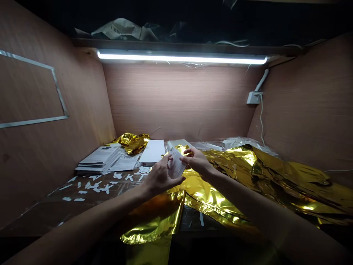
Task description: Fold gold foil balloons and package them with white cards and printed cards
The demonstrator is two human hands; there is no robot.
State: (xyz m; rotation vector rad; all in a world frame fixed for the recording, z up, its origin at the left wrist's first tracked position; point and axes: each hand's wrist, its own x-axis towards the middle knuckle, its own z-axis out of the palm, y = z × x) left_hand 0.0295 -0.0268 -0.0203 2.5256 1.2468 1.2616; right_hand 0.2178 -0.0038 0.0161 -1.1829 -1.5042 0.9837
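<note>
A small printed paper card [176, 167] is held up between my two hands, above the gold foil. My left hand [160, 176] grips its left side, with the thumb stretched along the lower edge. On the right, my right hand [198, 161] pinches the card's upper right edge with thumb and fingertips. Beneath both hands lies shiny gold foil [209, 191], part of it hanging over the front edge. I cannot tell whether the card is one sheet or several.
Stacks of printed sheets [97, 159] and a white stack [152, 151] stand at the back left, near crumpled gold foil [132, 141]. White scraps [96, 187] litter the table. More gold foil [289, 180] covers the right side. A lit tube [182, 57] spans the shelf above.
</note>
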